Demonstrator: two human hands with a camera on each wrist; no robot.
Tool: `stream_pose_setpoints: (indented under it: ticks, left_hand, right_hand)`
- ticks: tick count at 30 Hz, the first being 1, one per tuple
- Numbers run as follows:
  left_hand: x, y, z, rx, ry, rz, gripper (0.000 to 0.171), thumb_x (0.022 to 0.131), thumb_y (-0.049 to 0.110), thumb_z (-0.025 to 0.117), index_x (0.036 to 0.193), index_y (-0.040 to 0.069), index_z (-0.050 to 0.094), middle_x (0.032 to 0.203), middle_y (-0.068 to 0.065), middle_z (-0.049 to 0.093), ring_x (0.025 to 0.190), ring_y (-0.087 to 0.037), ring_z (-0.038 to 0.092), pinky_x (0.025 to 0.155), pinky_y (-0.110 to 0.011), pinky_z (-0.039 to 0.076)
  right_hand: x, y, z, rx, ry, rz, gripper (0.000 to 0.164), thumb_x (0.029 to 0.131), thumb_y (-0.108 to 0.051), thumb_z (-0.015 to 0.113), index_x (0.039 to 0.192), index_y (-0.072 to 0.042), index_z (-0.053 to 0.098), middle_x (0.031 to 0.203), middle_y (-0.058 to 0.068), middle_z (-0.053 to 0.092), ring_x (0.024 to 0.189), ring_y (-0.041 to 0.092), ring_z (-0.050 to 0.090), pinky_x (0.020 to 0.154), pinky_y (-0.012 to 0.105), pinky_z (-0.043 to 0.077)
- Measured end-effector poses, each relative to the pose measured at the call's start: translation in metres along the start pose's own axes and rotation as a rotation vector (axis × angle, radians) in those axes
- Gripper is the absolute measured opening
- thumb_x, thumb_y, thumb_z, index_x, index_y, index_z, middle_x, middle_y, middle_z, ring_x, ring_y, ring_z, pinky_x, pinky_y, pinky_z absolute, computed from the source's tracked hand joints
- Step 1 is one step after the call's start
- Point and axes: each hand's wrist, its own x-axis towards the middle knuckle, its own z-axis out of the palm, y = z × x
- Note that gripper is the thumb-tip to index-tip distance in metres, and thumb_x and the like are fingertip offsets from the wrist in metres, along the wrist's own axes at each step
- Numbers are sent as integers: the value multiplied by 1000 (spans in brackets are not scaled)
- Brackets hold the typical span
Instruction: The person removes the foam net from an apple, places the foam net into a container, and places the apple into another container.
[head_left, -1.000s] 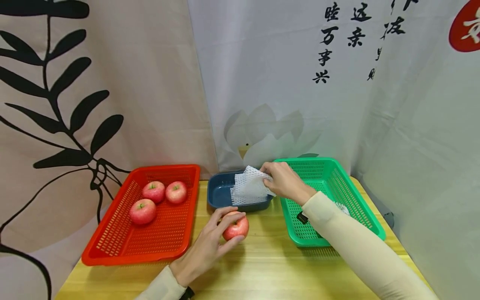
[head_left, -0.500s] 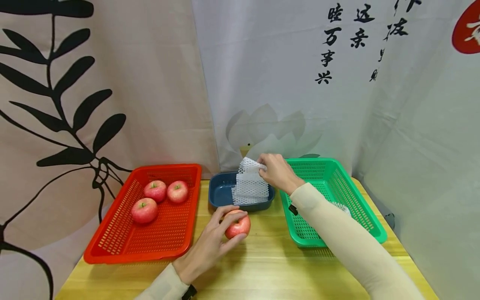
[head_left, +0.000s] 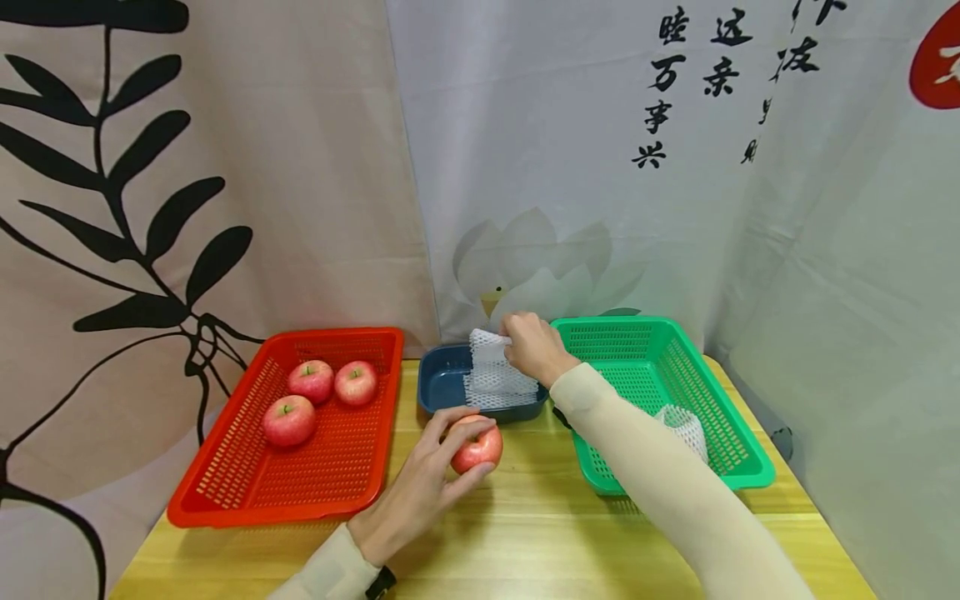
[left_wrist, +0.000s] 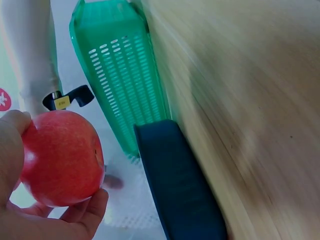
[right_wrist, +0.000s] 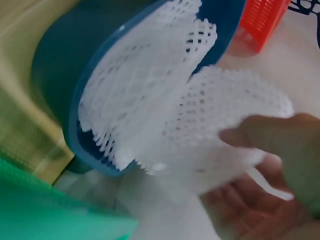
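My left hand (head_left: 420, 492) grips a red apple (head_left: 486, 450) above the table, fingers over the top and thumb on the near side. The left wrist view shows the apple (left_wrist: 65, 160) large between thumb and fingertips. Over the dark blue basin (head_left: 442, 387), my right hand (head_left: 534, 348) pinches a white foam fruit net (head_left: 489, 346). Seen from the right wrist, the thumb lies over the held net (right_wrist: 215, 110) and the fingers are under it. Another foam net (right_wrist: 135, 85) rests in the basin, overlapping the rim.
To the left, a red basket (head_left: 330, 492) holds 3 apples (head_left: 288, 421). A green basket (head_left: 600, 475) stands at the right, with a white-netted item (head_left: 684, 429) in it, partly behind the right sleeve. A printed cloth (head_left: 540, 167) hangs behind the wooden table (head_left: 540, 542).
My right hand has shifted left over the basin, drawing up the foam net's top edge. More of the netted item in the green basket shows. The left hand keeps its hold on the apple.
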Motion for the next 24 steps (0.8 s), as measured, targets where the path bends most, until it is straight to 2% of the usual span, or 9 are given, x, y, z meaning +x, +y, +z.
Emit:
stream_pose_setpoints:
  ticks: [2,5,9,12,16,20,24]
  left_hand:
    - [0,0,-1,2,5,3,60,102,23,94,156,21,69,159,-13,62,139,-25,68,106,-40,71]
    - [0,1,-2,-1,1,-7,60,102,24,94,157,23,69,159,-13,62,139,-24,68,106,-40,70]
    - [0,2,-5,-10,-2,-22,60,103,26,93,157,25,68,159,-12,61,138,-24,68,105,-39,71]
    - [2,2,-6,-11,4,-19,60,102,26,94,157,25,69,159,-11,61,137,-24,69,105,-38,71]
    - [3,2,-7,-11,21,-7,60,101,23,94,156,22,70,158,-14,62,136,-26,70,104,-39,71]
    - [4,2,-7,-7,42,-4,59,101,21,94,155,22,70,158,-14,62,135,-27,72,103,-39,71]
    - [5,2,-9,-6,57,2,59,101,21,95,154,23,71,157,-12,62,136,-28,72,103,-40,72]
  right_hand:
    - [0,-3,4,-18,-73,0,20,107,-4,78,126,-6,83,127,14,84,109,33,84,91,47,73]
    - [-1,-6,9,-12,-180,6,21,104,-1,80,122,-7,88,125,14,86,105,32,83,91,45,72]
    - [-2,-10,12,5,-269,-12,22,102,0,84,122,-7,90,127,15,86,107,31,83,94,45,72]
    - [-5,-11,13,10,-310,-41,29,101,-5,89,130,-6,87,132,16,85,115,32,83,101,46,72]
    - [-7,-11,15,29,-390,-49,33,103,-17,92,133,-6,84,127,16,84,111,30,80,101,46,71]
    - [-10,-12,17,24,-455,-65,26,112,-30,82,127,-9,86,126,12,86,113,28,81,103,45,69]
    - [-14,-11,19,10,-507,-112,30,120,-32,69,125,-10,88,125,10,88,117,30,82,107,48,68]
